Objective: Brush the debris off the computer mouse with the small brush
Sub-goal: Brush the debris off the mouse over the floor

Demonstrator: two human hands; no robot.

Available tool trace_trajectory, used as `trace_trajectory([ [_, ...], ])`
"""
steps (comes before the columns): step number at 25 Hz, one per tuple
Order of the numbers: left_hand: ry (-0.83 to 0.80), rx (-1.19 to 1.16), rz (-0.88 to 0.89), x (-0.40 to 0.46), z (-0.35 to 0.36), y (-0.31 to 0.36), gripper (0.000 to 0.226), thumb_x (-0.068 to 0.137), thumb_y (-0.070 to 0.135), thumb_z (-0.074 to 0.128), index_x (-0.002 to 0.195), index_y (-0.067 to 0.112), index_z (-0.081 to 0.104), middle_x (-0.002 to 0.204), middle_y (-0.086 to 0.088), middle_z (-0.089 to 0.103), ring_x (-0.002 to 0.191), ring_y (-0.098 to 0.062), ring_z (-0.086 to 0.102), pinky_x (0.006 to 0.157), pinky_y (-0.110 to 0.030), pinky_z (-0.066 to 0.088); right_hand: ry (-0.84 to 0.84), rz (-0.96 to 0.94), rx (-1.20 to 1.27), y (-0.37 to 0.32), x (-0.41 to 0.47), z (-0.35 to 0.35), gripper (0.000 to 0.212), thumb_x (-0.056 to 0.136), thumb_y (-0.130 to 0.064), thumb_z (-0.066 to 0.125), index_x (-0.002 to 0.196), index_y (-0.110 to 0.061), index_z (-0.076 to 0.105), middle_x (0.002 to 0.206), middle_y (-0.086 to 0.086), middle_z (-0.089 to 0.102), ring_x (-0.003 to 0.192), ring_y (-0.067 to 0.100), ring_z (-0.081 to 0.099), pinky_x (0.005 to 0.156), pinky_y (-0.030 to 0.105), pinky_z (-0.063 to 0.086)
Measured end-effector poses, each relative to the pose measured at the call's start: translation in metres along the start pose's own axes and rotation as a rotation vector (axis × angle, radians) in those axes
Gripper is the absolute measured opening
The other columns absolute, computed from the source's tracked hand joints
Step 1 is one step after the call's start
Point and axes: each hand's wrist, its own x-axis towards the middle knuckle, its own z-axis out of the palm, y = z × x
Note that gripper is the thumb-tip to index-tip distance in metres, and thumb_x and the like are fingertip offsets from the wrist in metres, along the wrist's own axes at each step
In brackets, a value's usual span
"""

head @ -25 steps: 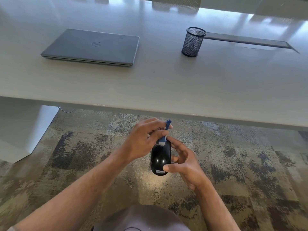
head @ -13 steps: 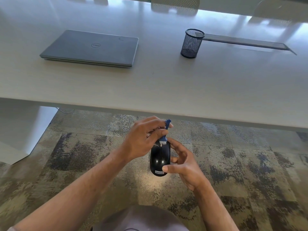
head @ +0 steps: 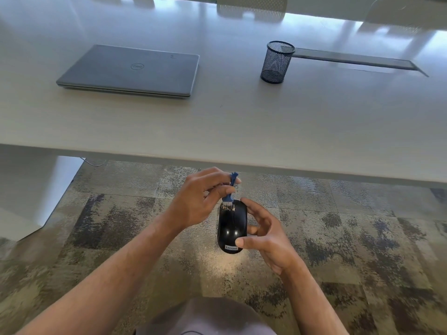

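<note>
Bristles of the small brush are hard to separate from the pale specks of debris on the front left of the computer mouse; the white tuft meets the mouse's front edge just left of the scroll wheel, and whether it presses down or only touches cannot be told. Most of the blue handle is covered by the left hand, with only its top end and the short neck above the bristles in view. The underside of the mouse and the fingers behind it are hidden. Both forearms run out of the bottom of the head view, and a grey rounded shape at the bottom centre is cut off.

The left hand is curled, pinching the brush handle between thumb and fingertips, the brush standing nearly upright with bristles down. The right hand is half closed around the black mouse: its thumb lies on the rear end beside the Lenovo label, its forefinger curves over the front right corner, and the other fingers bend along the right side. The mouse is held in the air over the patterned carpet, nearer than the edge of the pale desk, its front end pointing toward the desk.

On the desk lie a closed grey laptop at the left and a black mesh pen cup to the right, well apart from each other.
</note>
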Motion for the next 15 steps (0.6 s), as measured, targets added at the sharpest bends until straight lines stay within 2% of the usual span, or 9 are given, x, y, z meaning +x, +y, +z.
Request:
trace_trajectory([
  [4,-0.050,0.027,0.048,0.0015,0.0073,0.0043,0.021,0.095,0.007,0.065,0.113,0.016,0.071,0.102,0.012,0.066,0.092,-0.009,0.068,0.077,-0.021,0.057,-0.002,-0.011,0.010,-0.0016,0.0002,0.0010,0.095,0.055,0.000,0.091,0.142,-0.018,0.057,0.147,0.005,0.059,0.112,0.047,0.069,0.092,0.062,0.057],
  [6,-0.051,0.072,0.043,0.0025,0.0063,0.0006,0.019,0.094,0.006,0.065,0.111,0.011,0.073,0.101,0.004,0.068,0.090,-0.012,0.068,0.076,-0.026,0.058,-0.003,-0.005,0.002,-0.0011,-0.0009,0.0012,0.094,0.054,-0.001,0.091,0.140,-0.020,0.059,0.146,0.005,0.060,0.112,0.046,0.069,0.090,0.059,0.058],
  [11,-0.062,0.096,0.057,0.0020,0.0004,-0.0012,0.020,0.094,0.002,0.063,0.112,0.006,0.071,0.101,-0.004,0.068,0.089,-0.010,0.067,0.078,-0.011,0.052,0.004,0.013,0.000,0.0002,-0.0031,0.0012,0.091,0.052,-0.002,0.092,0.136,-0.024,0.062,0.143,0.003,0.062,0.111,0.042,0.071,0.086,0.050,0.060],
  [13,-0.047,0.063,0.058,0.0036,0.0025,0.0023,0.021,0.095,0.004,0.064,0.113,0.010,0.071,0.103,0.000,0.068,0.090,-0.009,0.068,0.078,-0.016,0.055,0.003,0.012,0.009,0.0000,-0.0019,0.0019,0.092,0.053,-0.002,0.092,0.137,-0.023,0.060,0.144,0.003,0.061,0.111,0.042,0.071,0.088,0.051,0.059],
  [15,-0.053,0.070,0.076,0.0040,0.0079,0.0056,0.021,0.095,0.007,0.064,0.114,0.015,0.070,0.104,0.007,0.067,0.091,-0.010,0.068,0.077,-0.027,0.058,-0.010,-0.004,0.013,-0.0013,-0.0006,0.0025,0.093,0.056,-0.001,0.091,0.141,-0.020,0.058,0.146,0.004,0.060,0.112,0.045,0.070,0.091,0.058,0.058],
])
